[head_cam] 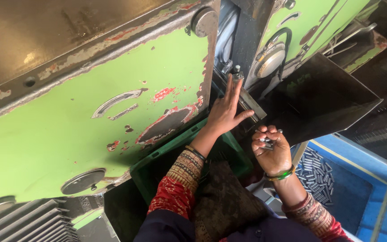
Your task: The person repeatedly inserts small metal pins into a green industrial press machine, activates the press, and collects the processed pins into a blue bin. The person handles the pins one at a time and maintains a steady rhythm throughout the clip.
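Observation:
My left hand point(226, 110) reaches forward with its fingers apart and rests flat against a grey metal bar point(251, 103) in the gap of a worn green machine point(90, 94). It holds nothing. My right hand point(271, 150) is closed around a bunch of small metal pins point(267, 142), held above the edge of a blue crate. A dark sheet-metal chute point(328, 98) slopes down just beyond the right hand.
A blue crate point(372, 197) at the lower right holds several loose metal pins point(316, 172). A green crate point(166, 157) sits below the machine, under my left forearm. Dark cloth lies across my lap. Grey ribbed motor housing point(19, 222) is at the lower left.

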